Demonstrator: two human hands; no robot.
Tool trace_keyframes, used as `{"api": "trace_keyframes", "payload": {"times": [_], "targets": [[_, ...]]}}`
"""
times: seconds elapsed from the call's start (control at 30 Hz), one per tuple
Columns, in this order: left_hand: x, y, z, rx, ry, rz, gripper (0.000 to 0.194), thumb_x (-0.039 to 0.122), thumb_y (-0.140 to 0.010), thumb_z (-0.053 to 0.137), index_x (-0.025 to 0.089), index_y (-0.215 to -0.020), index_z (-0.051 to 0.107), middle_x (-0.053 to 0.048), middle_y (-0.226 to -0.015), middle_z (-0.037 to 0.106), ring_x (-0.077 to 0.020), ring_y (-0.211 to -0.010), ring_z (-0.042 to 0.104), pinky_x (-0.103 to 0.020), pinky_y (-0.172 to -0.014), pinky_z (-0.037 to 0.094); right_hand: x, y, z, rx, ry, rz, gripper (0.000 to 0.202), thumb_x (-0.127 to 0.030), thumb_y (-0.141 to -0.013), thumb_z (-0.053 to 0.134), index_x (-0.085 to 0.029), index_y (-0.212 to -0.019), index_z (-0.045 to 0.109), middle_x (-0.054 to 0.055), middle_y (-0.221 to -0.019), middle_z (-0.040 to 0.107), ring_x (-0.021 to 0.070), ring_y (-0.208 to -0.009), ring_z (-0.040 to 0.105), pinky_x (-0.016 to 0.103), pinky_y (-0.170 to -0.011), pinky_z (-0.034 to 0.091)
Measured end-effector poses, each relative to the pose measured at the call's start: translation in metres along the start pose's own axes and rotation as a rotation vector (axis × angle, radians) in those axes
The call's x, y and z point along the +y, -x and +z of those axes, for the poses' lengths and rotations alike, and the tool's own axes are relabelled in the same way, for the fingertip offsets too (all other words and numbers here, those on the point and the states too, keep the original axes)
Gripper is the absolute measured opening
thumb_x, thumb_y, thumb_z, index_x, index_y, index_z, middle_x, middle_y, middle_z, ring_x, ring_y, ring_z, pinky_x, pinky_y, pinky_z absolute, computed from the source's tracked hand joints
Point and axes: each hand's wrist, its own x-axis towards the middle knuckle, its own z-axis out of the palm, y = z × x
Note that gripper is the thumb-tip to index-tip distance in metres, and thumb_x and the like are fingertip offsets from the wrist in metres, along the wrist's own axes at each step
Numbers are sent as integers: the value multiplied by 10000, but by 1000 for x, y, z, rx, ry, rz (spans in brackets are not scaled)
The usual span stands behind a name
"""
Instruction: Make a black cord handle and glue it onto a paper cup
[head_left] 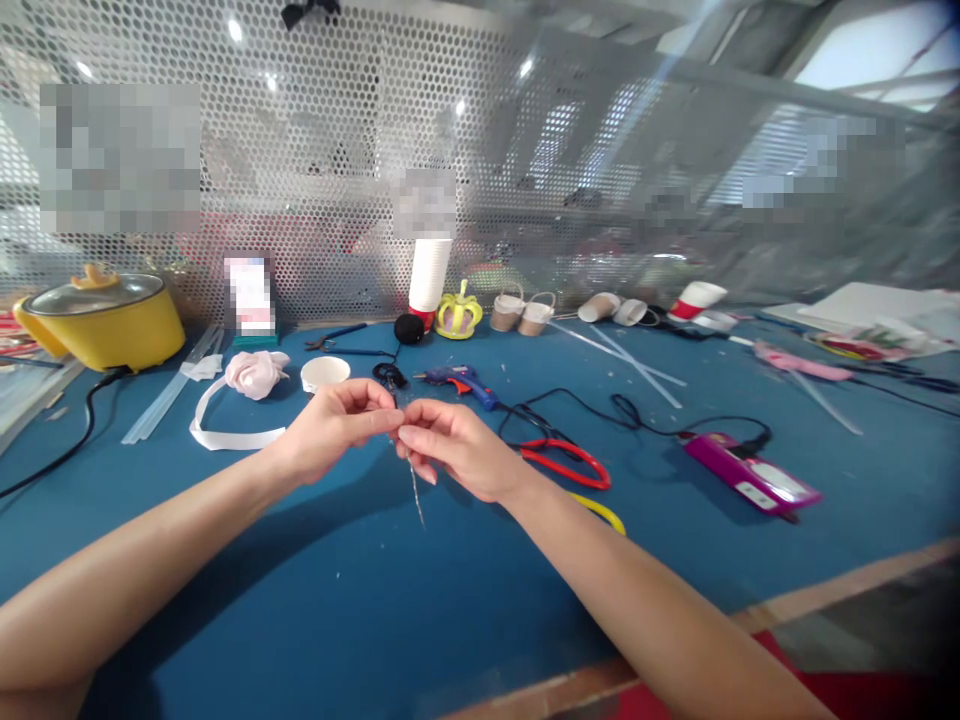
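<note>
Both hands meet fingertip to fingertip above the middle of the blue table. My left hand (337, 428) pinches the upper part of a thin twisted strand (416, 492). On its right, my right hand (457, 445) has its thumb and forefinger closed on the same strand, whose lower end hangs free below the fingers. The part between the fingertips is mostly hidden. Behind the hands lie a small black coil (389, 376) and a blue glue gun (459, 381). A white paper ring (325, 374) stands just beyond my left hand.
Red-handled scissors (574, 465) and a yellow handle (600, 512) lie beside my right forearm. Farther right is a purple power strip (750, 475) with a black cable. A fabric flower (256, 374) and yellow pot (112, 320) are left; a yellow crown (458, 313) stands behind.
</note>
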Motion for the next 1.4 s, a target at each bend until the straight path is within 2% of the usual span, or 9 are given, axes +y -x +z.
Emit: {"api": "trace_keyframes", "payload": {"times": [0.1,0.3,0.4,0.47,0.63,0.83,1.07,1.4], "targets": [[2,1,0,-31,51,-21,175,221,-627,704,133,-621,553,36,-588,517,-25,-450,350,-194,-426,215,2,0,-2,-49,-120,29,170,-295,-730,630,-156,-749,534,-40,-599,533,47,-454,460,178,-387,365],[1,-2,1,13,63,-29,179,221,-636,698,124,-618,548,47,-535,490,-13,-418,315,-188,-401,179,5,-1,2,102,13,-52,169,-279,-739,631,-157,-708,518,-55,-569,513,41,-423,458,176,-377,380],[-1,-2,0,35,59,-15,176,211,-638,698,120,-619,550,49,-528,486,-11,-419,322,-183,-400,184,4,-2,2,133,58,-53,178,-278,-731,639,-155,-696,516,-59,-551,504,42,-420,459,175,-380,387],[-1,-2,0,17,68,-6,180,213,-633,704,117,-617,552,44,-546,498,-11,-421,332,-182,-403,192,4,-1,2,99,-10,-26,181,-287,-723,648,-150,-716,530,-49,-575,524,45,-441,476,175,-387,395],[-1,0,-1,-94,122,-41,190,222,-622,717,126,-632,554,35,-567,506,-37,-454,404,-190,-427,233,1,0,-1,-91,-258,82,189,-287,-710,665,-135,-739,556,-18,-619,581,50,-486,502,163,-396,404],[0,-1,-3,-95,137,-26,164,201,-637,707,118,-636,565,16,-647,554,-11,-432,357,-191,-410,190,3,-1,0,-18,-293,66,178,-249,-688,688,-148,-729,548,-49,-567,562,33,-434,477,146,-371,383],[-1,-3,-3,-17,118,-46,166,203,-620,716,124,-687,586,27,-610,553,-6,-412,333,-186,-397,177,9,-5,-2,74,-174,-19,162,-247,-710,664,-154,-704,532,-57,-582,554,29,-394,475,158,-357,373],[-1,-1,1,37,7,1,181,220,-637,697,121,-604,549,48,-515,494,-21,-430,344,-183,-403,210,7,-3,0,140,30,-57,168,-256,-725,647,-152,-706,518,-62,-584,527,25,-387,468,172,-385,367]]}}
